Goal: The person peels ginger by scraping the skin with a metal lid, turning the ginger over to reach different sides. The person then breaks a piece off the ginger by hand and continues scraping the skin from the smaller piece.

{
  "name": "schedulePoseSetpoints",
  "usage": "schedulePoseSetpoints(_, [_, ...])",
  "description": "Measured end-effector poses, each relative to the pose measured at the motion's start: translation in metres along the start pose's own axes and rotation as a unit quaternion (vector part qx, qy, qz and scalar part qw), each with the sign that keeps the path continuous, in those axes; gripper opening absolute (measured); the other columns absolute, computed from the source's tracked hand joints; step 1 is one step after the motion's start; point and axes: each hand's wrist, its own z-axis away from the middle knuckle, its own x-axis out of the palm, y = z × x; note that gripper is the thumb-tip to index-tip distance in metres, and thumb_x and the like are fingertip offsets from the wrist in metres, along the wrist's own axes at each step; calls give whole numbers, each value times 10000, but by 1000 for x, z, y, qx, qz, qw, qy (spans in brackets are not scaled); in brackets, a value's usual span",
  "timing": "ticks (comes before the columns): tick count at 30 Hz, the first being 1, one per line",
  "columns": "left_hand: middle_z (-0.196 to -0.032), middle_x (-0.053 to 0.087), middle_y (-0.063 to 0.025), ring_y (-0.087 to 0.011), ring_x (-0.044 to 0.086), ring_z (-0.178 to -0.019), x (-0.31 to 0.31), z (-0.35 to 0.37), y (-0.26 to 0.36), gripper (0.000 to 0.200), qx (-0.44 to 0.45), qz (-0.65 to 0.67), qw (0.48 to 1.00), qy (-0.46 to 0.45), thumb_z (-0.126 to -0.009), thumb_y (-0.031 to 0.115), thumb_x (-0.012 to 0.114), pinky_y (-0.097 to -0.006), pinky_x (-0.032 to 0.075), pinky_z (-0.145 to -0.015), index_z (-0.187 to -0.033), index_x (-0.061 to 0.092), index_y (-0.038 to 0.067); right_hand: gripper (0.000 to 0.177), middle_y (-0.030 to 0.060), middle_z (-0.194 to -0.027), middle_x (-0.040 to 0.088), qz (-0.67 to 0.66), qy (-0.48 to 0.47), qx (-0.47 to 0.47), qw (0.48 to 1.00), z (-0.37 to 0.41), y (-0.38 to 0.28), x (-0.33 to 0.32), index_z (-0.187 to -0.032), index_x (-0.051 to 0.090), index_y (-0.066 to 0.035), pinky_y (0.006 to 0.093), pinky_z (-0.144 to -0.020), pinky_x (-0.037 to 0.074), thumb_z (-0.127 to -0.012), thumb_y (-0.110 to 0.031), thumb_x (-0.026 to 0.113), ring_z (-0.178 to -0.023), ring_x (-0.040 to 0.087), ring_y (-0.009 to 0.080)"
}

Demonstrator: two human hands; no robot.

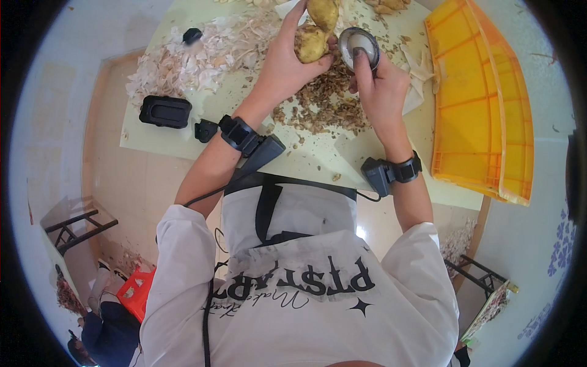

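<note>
My left hand (pixel 282 68) is wrapped round a knobby yellow-brown tuber (pixel 312 44) with two lobes, held up near the far side of the table. In my right hand (pixel 384 87) is a round metal disc (pixel 352 40) with a dark rim and a pale middle. The thumb presses on its face, and its edge sits just right of the tuber. Below both hands, brown peelings (pixel 324 107) lie scattered over the pale table (pixel 306 162). The fingers behind the disc are partly hidden.
Pale shavings (pixel 177 67) are heaped on the left, with a black tray-like object (pixel 165 112) and a small black device (pixel 206 130) nearby. A yellow crate (pixel 468 104) stands on the right. A person (pixel 110 330) and a red crate (pixel 136 293) appear at lower left.
</note>
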Motion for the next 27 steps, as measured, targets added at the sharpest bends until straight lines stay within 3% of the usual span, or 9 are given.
schedulePoseSetpoints(2, [-1240, 525, -173, -257, 569, -1071, 1, 0, -3, 884, 33, -35, 999, 12, -716, 92, 749, -350, 470, -892, -1444, 247, 49, 208, 83, -526, 591, -104, -27, 128, 986, 0, -7, -1, -843, 632, 17, 279, -467, 459, -900, -177, 582, -450, 595, 160])
schedulePoseSetpoints(6, [-1235, 526, -176, -262, 565, -1080, 6, 3, -3, 892, -1, -27, 1000, -8, -723, 91, 749, -347, 466, -900, -1449, 232, 52, 251, 48, -522, 601, -139, -40, 154, 977, 2, -11, 2, -886, 640, 30, 245, -457, 464, -925, -202, 552, -457, 604, 108])
schedulePoseSetpoints(12, [-1274, 496, -177, -248, 538, -1118, 6, 3, -4, 911, 26, -1, 1000, -8, -731, 66, 742, -343, 453, -924, -1459, 195, 41, 247, 32, -551, 597, -168, 57, 184, 967, -1, -4, -2, -909, 642, 33, 237, -440, 445, -924, -198, 558, -441, 564, 99])
schedulePoseSetpoints(15, [-1282, 482, -173, -244, 523, -1123, 4, 3, -9, 924, 3, -2, 1000, -3, -728, 58, 744, -342, 451, -926, -1462, 182, 38, 226, 40, -567, 592, -153, 57, 147, 975, -1, -1, 0, -908, 645, 22, 253, -451, 438, -915, -191, 572, -443, 546, 97])
schedulePoseSetpoints(18, [-1261, 485, -169, -244, 514, -1115, 5, 1, -15, 940, 80, -9, 996, 23, -721, 58, 745, -342, 448, -928, -1466, 173, 45, 177, 76, -554, 565, -83, 39, 111, 990, 2, 4, 3, -874, 642, 6, 284, -462, 425, -885, -166, 604, -455, 552, 139])
schedulePoseSetpoints(20, [-1240, 494, -163, -242, 520, -1099, 2, 3, -4, 948, -1, 11, 1000, -11, -715, 56, 739, -349, 450, -924, -1469, 165, 52, 146, 120, -564, 539, 18, 26, 7, 999, 3, 5, 4, -824, 629, -4, 327, -469, 419, -852, -147, 632, -471, 545, 220])
schedulePoseSetpoints(24, [-1221, 507, -163, -252, 536, -1083, 2, 3, -7, 947, 27, -17, 999, -1, -721, 58, 725, -355, 458, -910, -1474, 152, 59, 156, 140, -566, 525, 44, 30, -41, 998, 0, 0, 4, -762, 588, -12, 354, -463, 416, -829, -136, 655, -492, 522, 292])
schedulePoseSetpoints(27, [-1234, 497, -177, -267, 538, -1086, 3, 3, -4, 937, -13, -26, 999, -32, -734, 61, 713, -358, 457, -911, -1476, 141, 61, 183, 148, -572, 525, 95, 29, -72, 992, 1, 3, 7, -730, 549, -22, 375, -477, 431, -823, -131, 663, -504, 529, 314])
